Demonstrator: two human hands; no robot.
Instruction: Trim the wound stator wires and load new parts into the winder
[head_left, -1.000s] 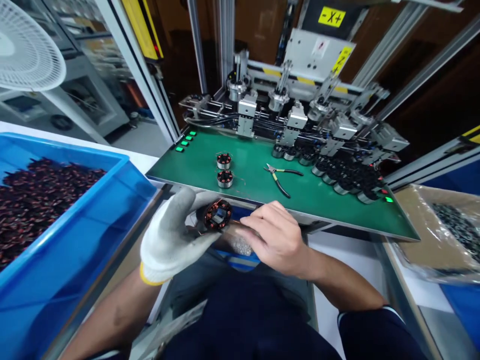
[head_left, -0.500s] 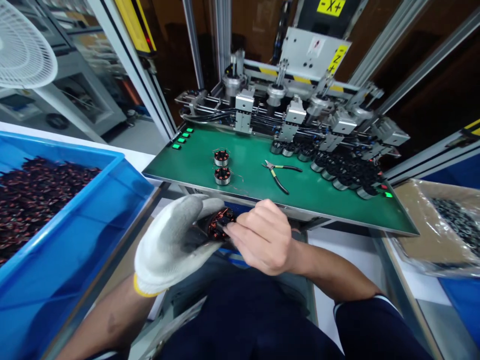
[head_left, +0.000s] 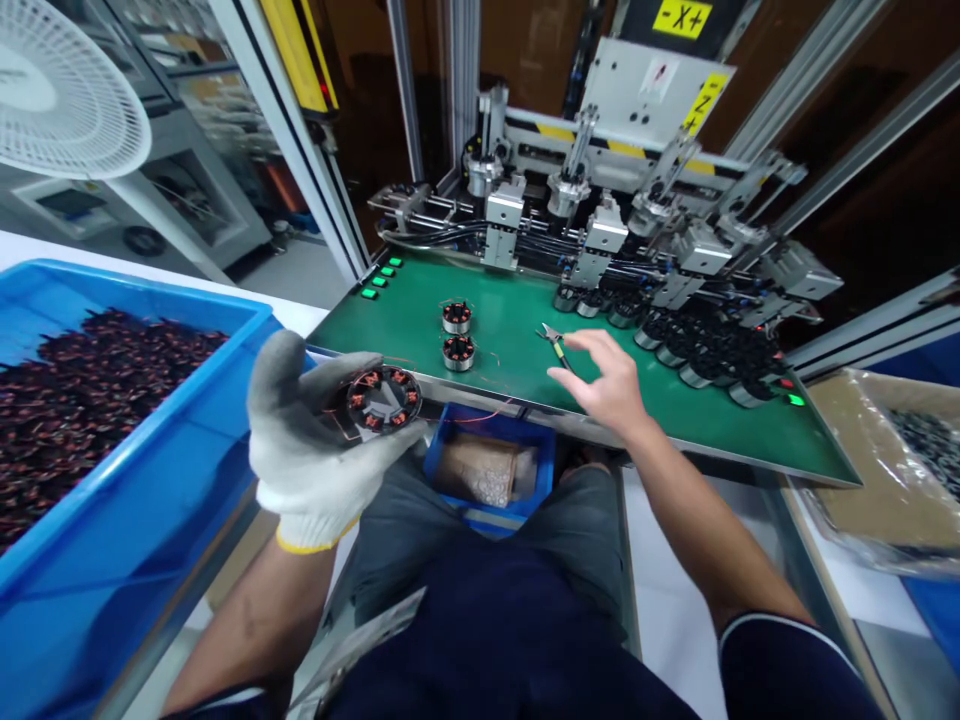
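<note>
My left hand (head_left: 311, 455), in a white work glove, is closed around a round stator wound with copper coils (head_left: 381, 400), held up in front of the green work plate (head_left: 517, 385). My bare right hand (head_left: 609, 380) hovers over the plate with fingers spread, just above the small side cutters (head_left: 553, 339), whose handles it hides. Two more wound stators (head_left: 457, 335) stand one behind the other on the plate, left of the cutters.
A big blue bin (head_left: 150, 470) of several dark wound parts is at my left. A small blue box (head_left: 491, 465) sits below the plate's front edge. A machine with a row of grey heads (head_left: 600, 235) lines the plate's back. A bagged box (head_left: 889, 470) is at right; a white fan (head_left: 64, 90) upper left.
My right hand left the stator and reached forward over the plate to the cutters. My left hand lifted the stator up and to the left.
</note>
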